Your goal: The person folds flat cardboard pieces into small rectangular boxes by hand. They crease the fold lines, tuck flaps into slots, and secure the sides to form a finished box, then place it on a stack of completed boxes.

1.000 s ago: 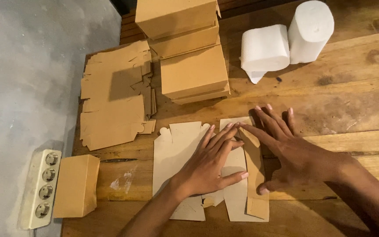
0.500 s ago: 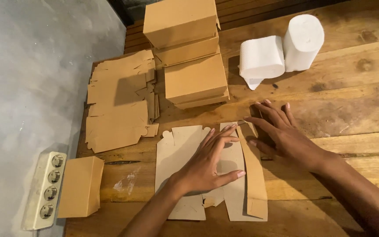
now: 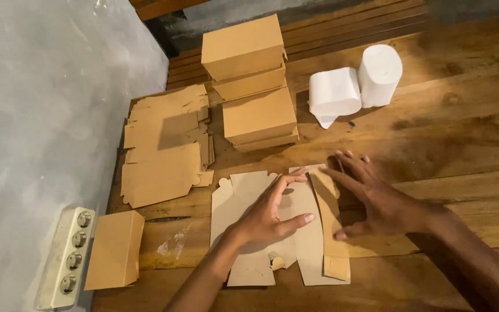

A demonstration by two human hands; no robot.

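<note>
A flat brown cardboard box blank [image 3: 249,271] lies on the wooden table [image 3: 446,133] in front of me. My left hand [image 3: 270,211] presses down on its middle panel, fingers spread. My right hand [image 3: 371,196] rests against the blank's right side flap [image 3: 333,231], which stands raised along its fold. Neither hand grips anything.
A stack of flat cardboard blanks [image 3: 166,144] lies at the left. Several folded brown boxes [image 3: 249,75] are piled behind. Two white paper rolls [image 3: 356,84] stand at the back right. One folded box [image 3: 114,248] and a white power strip [image 3: 64,257] sit by the grey wall.
My right hand slid along the right flap and lifted it up from the table. The left hand stayed pressed on the blank. The camera view shifted slightly.
</note>
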